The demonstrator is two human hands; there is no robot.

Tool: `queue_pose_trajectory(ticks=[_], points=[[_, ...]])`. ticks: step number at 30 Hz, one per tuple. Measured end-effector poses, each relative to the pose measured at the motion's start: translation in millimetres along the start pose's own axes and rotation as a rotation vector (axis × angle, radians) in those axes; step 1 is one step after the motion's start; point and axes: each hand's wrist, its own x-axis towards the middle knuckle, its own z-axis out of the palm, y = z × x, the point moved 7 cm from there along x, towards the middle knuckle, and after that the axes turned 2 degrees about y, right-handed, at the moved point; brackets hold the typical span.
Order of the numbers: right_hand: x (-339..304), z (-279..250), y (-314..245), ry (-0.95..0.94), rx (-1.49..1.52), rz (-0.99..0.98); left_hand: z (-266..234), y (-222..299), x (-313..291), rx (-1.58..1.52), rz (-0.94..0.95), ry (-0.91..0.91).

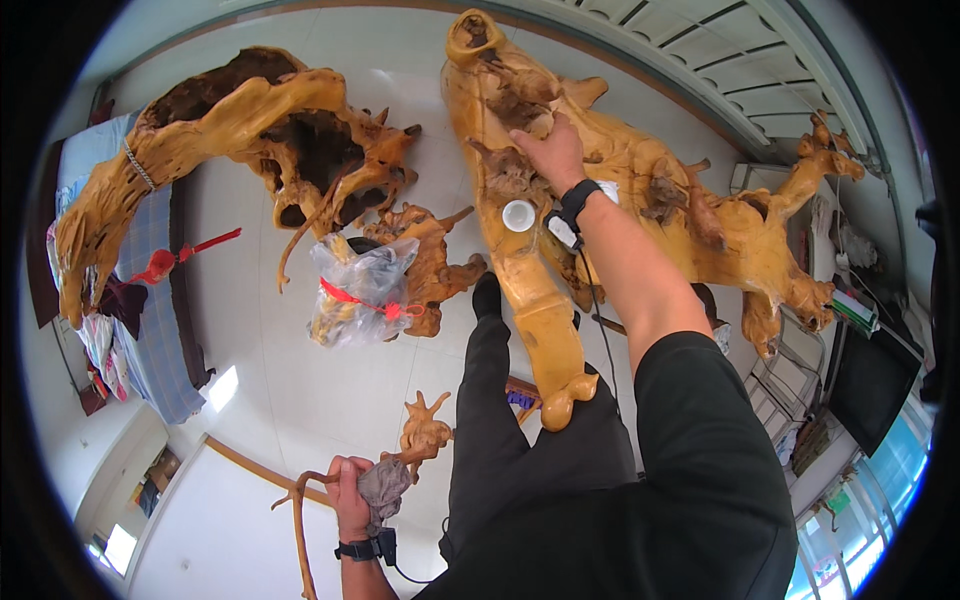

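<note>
My left hand (350, 497) is closed low at the left, round a branching piece of root wood (425, 432) with a crumpled grey cloth (384, 488) against it. A long thin branch (300, 525) of wood sticks out past that hand. My right hand (556, 158) reaches forward over a large varnished root-wood table (540, 290). Its thumb and fingers bend round a pale thing in a hollow, too covered to name. Nearer me on that table stands a small white cup (518, 215). Something white (609, 191) lies partly behind my right wrist.
An arched hollow root-wood piece (230, 120) stands at the left, by a bed with a blue checked cover (160, 290). A clear plastic bag with a red ribbon (362, 285) rests by a smaller root stand (430, 260). A dark screen (872, 385) is at the right.
</note>
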Motion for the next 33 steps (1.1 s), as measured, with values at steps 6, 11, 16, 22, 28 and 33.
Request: queue_pose_trajectory(ticks=[6, 11, 16, 22, 28, 33], points=[[29.4, 24.2, 16.4, -0.044, -0.058, 0.038, -31.8, -28.8, 1.6, 0.061, -0.106, 0.066], [56.4, 43.0, 23.0, -0.035, -0.097, -0.178, -50.1, -50.3, 18.2, 0.077, -0.158, 0.070], [62.1, 48.2, 33.7, -0.063, -0.189, -0.268, -62.3, -62.4, 33.0, 0.094, -0.192, 0.085], [64.0, 39.1, 29.5, -0.084, -0.268, -0.372, -55.4, -63.2, 52.1, 0.146, -0.179, 0.052], [73.0, 29.1, 36.7, -0.189, -0.208, -0.414, -45.1, -55.8, 55.5, 0.137, -0.164, 0.029], [70.1, 26.4, 39.1, -0.145, -0.117, -0.400, -40.0, -54.5, 56.4, 0.138, -0.194, 0.009]])
